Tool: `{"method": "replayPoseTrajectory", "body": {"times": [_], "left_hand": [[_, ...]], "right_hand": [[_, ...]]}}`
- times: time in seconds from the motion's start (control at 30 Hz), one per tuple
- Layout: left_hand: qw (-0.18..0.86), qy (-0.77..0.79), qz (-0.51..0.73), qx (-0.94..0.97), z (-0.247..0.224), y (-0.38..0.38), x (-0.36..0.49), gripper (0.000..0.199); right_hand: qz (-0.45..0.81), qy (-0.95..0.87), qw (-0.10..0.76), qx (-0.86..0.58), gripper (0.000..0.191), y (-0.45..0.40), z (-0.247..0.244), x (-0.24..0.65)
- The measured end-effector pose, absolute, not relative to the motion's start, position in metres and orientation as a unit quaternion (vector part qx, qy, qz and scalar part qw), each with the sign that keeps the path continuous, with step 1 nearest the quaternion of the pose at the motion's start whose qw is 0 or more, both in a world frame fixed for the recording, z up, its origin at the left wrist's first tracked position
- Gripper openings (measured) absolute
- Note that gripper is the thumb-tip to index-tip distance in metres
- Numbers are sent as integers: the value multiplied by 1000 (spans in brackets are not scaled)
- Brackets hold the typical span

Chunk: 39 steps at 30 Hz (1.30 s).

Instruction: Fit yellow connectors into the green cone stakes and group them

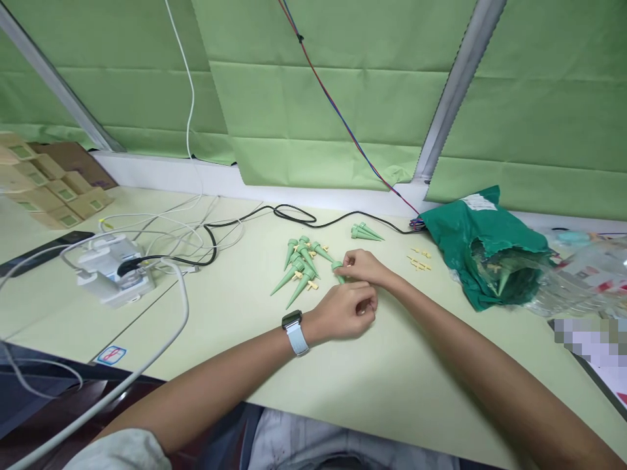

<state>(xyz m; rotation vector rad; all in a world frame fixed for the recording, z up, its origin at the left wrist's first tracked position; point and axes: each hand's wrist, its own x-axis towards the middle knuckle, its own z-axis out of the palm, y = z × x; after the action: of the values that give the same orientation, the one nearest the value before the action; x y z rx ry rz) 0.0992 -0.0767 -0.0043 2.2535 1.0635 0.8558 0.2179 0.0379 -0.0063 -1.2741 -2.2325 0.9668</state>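
My left hand [345,310], with a watch on its wrist, is closed around the lower part of a green plant-watering spike [336,266]; its tip is hidden in the fist. At the spike's wide head, the fingers of my right hand [365,267] are pinched together. Whether a small yellow part sits between them cannot be seen. Just to the left lies a pile of green spikes [304,254] with yellow valves fitted. Behind my right hand are a few spikes [365,232] without visible valves. Several loose yellow valves [420,264] lie to the right.
A green plastic bag [482,245], torn open with spikes inside, rests at the right beside clear plastic packaging [588,271]. On the left are a white power strip [115,267], tangled cables and stacked small boxes [51,186]. A black cable [337,220] runs along the back.
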Motion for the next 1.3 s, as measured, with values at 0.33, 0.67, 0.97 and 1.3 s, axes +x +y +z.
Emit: {"method": "replayPoseTrajectory", "body": {"times": [0.33, 0.67, 0.97, 1.3], "left_hand": [[282, 519, 423, 687, -5, -67, 94, 24], [546, 396, 459, 578, -4, -52, 91, 32], [568, 385, 471, 554, -7, -51, 94, 37], [587, 377, 464, 546, -4, -54, 93, 30]], "right_hand": [[641, -565, 360, -375, 28, -19, -19, 291], [706, -512, 361, -331, 28, -26, -20, 290], [651, -583, 355, -333, 32, -30, -22, 288], [545, -681, 361, -328, 31, -34, -22, 294]]}}
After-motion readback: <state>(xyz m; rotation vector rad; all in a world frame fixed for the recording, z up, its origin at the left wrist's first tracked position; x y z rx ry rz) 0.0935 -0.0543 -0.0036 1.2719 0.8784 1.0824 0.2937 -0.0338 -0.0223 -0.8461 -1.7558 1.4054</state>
